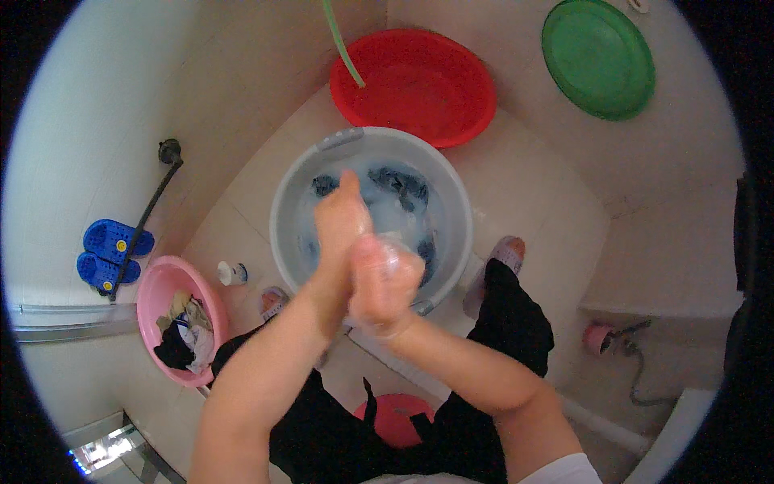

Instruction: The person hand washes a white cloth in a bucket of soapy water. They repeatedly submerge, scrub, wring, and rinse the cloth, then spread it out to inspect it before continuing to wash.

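Observation:
My left hand [341, 224] and my right hand [387, 284] are pressed together above a grey-white plastic basin [279, 218]. Both look wet, and my right hand shines with suds. The left thumb points away from me, while the right fingers are curled in against the left palm. Something pale shows just past my right knuckles; whether it is foam or a held thing is unclear. In the basin, dark cloth [402, 184] lies partly sunk in cloudy water. My hands and forearms cover the basin's near left part.
A red basin [417, 130] stands behind, with a green hose [338, 42] hanging into it. At left are a pink basin [219, 314] of clothes, a white cup [231, 273] and blue clogs [109, 239]. A green basin [598, 60] hangs at right. My sandalled feet flank the grey-white basin.

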The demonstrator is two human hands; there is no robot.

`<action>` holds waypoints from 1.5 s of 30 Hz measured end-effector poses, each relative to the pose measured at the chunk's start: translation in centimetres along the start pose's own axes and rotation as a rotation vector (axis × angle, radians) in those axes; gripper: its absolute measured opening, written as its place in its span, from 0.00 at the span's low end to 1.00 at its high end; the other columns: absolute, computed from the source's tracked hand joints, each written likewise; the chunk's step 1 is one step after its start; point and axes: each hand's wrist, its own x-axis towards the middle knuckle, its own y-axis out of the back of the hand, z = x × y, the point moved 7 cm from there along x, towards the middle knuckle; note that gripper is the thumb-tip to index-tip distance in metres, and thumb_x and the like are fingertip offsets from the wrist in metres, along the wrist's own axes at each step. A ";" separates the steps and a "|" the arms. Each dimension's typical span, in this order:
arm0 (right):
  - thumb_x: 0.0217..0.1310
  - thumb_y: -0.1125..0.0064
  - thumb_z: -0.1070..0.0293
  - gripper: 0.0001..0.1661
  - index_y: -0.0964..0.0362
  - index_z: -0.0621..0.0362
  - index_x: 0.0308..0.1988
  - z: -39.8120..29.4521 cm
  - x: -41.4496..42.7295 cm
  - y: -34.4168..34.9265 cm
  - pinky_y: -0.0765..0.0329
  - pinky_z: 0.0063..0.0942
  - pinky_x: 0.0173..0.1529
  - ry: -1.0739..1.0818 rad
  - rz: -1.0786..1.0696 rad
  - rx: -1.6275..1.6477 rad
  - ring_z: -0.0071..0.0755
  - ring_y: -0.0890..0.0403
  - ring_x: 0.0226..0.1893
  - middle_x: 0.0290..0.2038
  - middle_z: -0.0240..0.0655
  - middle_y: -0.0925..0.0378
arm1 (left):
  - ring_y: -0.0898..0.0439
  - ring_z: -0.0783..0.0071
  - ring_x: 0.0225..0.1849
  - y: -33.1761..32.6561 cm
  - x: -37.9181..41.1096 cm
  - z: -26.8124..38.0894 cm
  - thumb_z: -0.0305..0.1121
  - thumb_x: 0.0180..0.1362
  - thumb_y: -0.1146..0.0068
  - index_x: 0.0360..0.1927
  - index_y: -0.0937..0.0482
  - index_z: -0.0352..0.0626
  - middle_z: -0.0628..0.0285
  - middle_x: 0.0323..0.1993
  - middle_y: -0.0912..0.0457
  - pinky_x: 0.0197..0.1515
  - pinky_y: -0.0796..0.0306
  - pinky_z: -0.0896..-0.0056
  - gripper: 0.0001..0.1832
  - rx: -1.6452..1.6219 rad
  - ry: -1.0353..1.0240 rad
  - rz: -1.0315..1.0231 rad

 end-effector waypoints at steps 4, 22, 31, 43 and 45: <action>0.55 0.60 0.65 0.22 0.41 0.59 0.10 6.3 3.7 0.2 0.43 0.32 0.16 -0.503 -0.059 -0.008 0.34 0.37 0.10 0.07 0.40 0.43 | 0.36 0.80 0.23 -0.7 -4.2 -0.8 0.42 0.56 0.63 0.15 0.33 0.41 0.67 0.18 0.32 0.25 0.42 0.75 0.19 -0.103 -0.170 -0.020; 0.53 0.57 0.66 0.17 0.37 0.61 0.15 5.7 3.1 0.2 0.43 0.32 0.16 -0.316 -0.032 -0.146 0.42 0.37 0.11 0.10 0.46 0.39 | 0.33 0.74 0.27 -1.1 -3.6 -2.2 0.42 0.56 0.65 0.20 0.32 0.35 0.60 0.20 0.30 0.30 0.39 0.69 0.20 -0.157 -0.115 0.095; 0.54 0.58 0.61 0.21 0.38 0.62 0.14 7.2 3.7 0.5 0.45 0.35 0.17 -0.526 0.027 0.058 0.41 0.42 0.10 0.09 0.44 0.42 | 0.37 0.79 0.25 -0.8 -5.5 1.1 0.43 0.56 0.63 0.19 0.32 0.35 0.66 0.21 0.32 0.29 0.40 0.72 0.21 -0.019 -0.356 -0.023; 0.56 0.64 0.62 0.20 0.37 0.59 0.16 5.9 3.7 -0.7 0.41 0.34 0.19 -0.532 -0.074 -0.013 0.42 0.34 0.13 0.13 0.46 0.37 | 0.37 0.77 0.23 -0.4 -4.0 0.3 0.41 0.56 0.64 0.18 0.31 0.35 0.62 0.20 0.30 0.26 0.42 0.75 0.21 -0.131 -0.018 0.026; 0.56 0.63 0.64 0.18 0.34 0.61 0.19 3.2 1.6 -0.8 0.41 0.33 0.18 -0.324 -0.060 0.055 0.42 0.34 0.13 0.14 0.44 0.35 | 0.38 0.78 0.23 1.0 0.0 1.7 0.41 0.56 0.65 0.17 0.32 0.34 0.61 0.19 0.31 0.25 0.43 0.74 0.21 0.152 -0.075 -0.005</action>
